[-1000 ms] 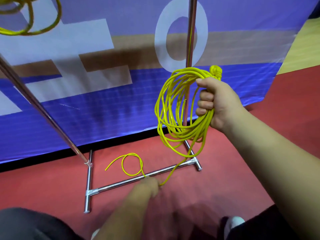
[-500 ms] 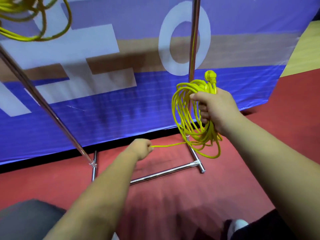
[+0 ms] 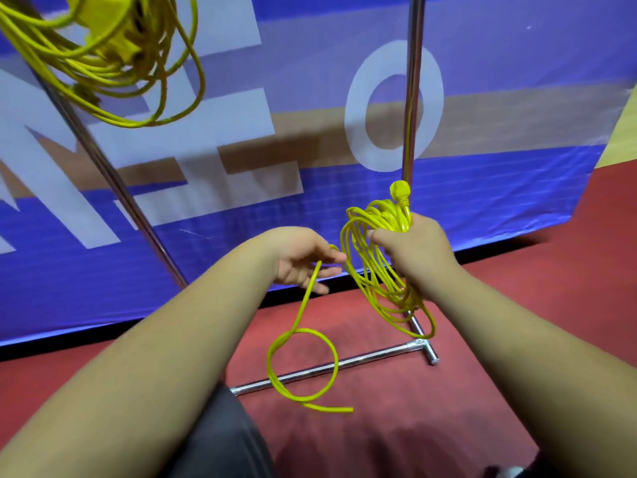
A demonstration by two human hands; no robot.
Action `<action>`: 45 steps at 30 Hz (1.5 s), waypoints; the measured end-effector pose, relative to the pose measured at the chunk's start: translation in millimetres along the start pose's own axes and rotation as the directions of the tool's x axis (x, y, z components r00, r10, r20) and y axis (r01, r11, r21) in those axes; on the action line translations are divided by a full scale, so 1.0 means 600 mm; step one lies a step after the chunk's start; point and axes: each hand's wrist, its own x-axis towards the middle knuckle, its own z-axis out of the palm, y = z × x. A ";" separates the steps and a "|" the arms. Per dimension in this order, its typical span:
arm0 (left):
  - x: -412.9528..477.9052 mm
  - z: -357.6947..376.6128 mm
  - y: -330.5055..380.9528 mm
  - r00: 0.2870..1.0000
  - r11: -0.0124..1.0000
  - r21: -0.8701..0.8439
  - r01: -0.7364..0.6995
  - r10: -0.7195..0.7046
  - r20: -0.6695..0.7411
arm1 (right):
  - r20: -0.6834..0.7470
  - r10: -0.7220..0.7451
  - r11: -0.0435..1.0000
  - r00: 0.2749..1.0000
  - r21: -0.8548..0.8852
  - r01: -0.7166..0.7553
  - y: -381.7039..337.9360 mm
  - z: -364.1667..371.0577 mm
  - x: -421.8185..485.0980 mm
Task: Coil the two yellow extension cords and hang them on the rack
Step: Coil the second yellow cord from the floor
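head | right hand [image 3: 410, 250] clamped round coiled cord [image 3: 375, 270], centre right, plug [image 3: 400, 193] topmost | left hand [image 3: 300, 260] slack-fingered, strand draped across, loose tail [image 3: 303, 360] looping down before rack base [image 3: 372, 357] | second cord [image 3: 103, 63] hung far left, up high

Both forearms are reaching forward, the right hand [image 3: 415, 251] clenching its fingers around the coiled cord [image 3: 382, 215] while the left hand [image 3: 300, 260], fingers relaxed and nearly straight, is carrying the cord's loose end beside it.
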 end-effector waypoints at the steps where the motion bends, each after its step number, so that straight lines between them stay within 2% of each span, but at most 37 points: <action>1: -0.001 0.000 -0.009 0.999 1.000 0.005 0.018 -0.019 0.030 | 0.005 -0.001 1.000 1.000 0.008 0.001 0.001 0.003 -0.002; 4: 0.000 0.002 -0.027 0.998 0.999 -0.023 0.043 -0.042 0.035 | 0.016 -0.008 1.000 1.000 -0.021 0.009 0.005 0.009 -0.004; 7: 0.005 -0.004 -0.028 0.996 0.995 0.098 -0.013 0.021 -0.082 | 0.029 -0.011 1.000 1.000 -0.017 0.011 0.011 0.012 -0.005; 9: 0.007 -0.003 -0.026 0.987 0.993 0.101 -0.067 0.081 -0.139 | 0.033 -0.019 0.999 0.999 -0.036 0.020 0.015 0.013 -0.006; 12: 0.003 0.008 -0.024 0.972 0.977 -0.120 -0.178 0.155 -0.177 | 0.063 -0.026 1.000 0.998 -0.012 0.026 0.019 0.018 -0.012; 14: -0.001 0.018 -0.017 0.972 0.905 -0.360 -0.225 0.184 -0.144 | 0.085 -0.019 1.000 0.996 -0.001 0.019 0.022 0.023 -0.017; 16: -0.004 0.024 -0.012 0.978 0.824 -0.529 -0.203 0.194 -0.073 | 0.125 -0.015 1.000 0.992 -0.006 0.016 0.023 0.029 -0.025; 22: -0.010 0.037 -0.016 0.988 0.856 -0.495 -0.147 0.150 -0.034 | 0.216 0.073 0.975 0.974 0.192 -0.115 0.027 0.034 -0.036; 28: -0.005 0.039 -0.007 0.973 0.662 -0.716 -0.221 0.199 -0.117 | 0.381 0.171 0.887 0.909 0.342 -0.310 0.021 0.026 -0.035; 31: 0.002 0.032 -0.007 0.965 0.624 -0.738 -0.257 0.211 -0.157 | 0.469 0.175 0.853 0.866 0.367 -0.372 0.022 0.026 -0.036; 36: 0.006 0.028 -0.007 0.953 0.593 -0.746 -0.304 0.202 -0.227 | 0.534 0.196 0.765 0.822 0.441 -0.470 0.021 0.031 -0.037; 38: 0.004 0.030 -0.010 0.956 0.624 -0.725 -0.293 0.184 -0.228 | 0.542 0.186 0.746 0.820 0.465 -0.477 0.022 0.037 -0.037; 39: 0.005 0.031 -0.012 0.959 0.686 -0.673 -0.278 0.159 -0.234 | 0.532 0.179 0.746 0.828 0.476 -0.467 0.023 0.040 -0.036; 40: 0.004 0.031 -0.015 0.956 0.794 -0.549 -0.260 0.133 -0.262 | 0.509 0.176 0.748 0.842 0.488 -0.451 0.024 0.044 -0.035; 41: 0.001 0.032 -0.019 0.945 0.907 -0.352 -0.230 0.122 -0.303 | 0.474 0.178 0.749 0.862 0.503 -0.431 0.024 0.048 -0.034; 42: -0.002 0.033 -0.023 0.933 0.971 -0.142 -0.192 0.135 -0.333 | 0.429 0.187 0.748 0.884 0.521 -0.411 0.024 0.050 -0.032; 43: -0.006 0.033 -0.027 0.928 0.987 0.030 -0.155 0.156 -0.337 | 0.380 0.203 0.744 0.903 0.539 -0.394 0.023 0.051 -0.028; 45: -0.018 0.035 -0.033 0.955 0.973 0.217 -0.079 0.137 -0.263 | 0.293 0.240 0.736 0.926 0.567 -0.370 0.023 0.047 -0.018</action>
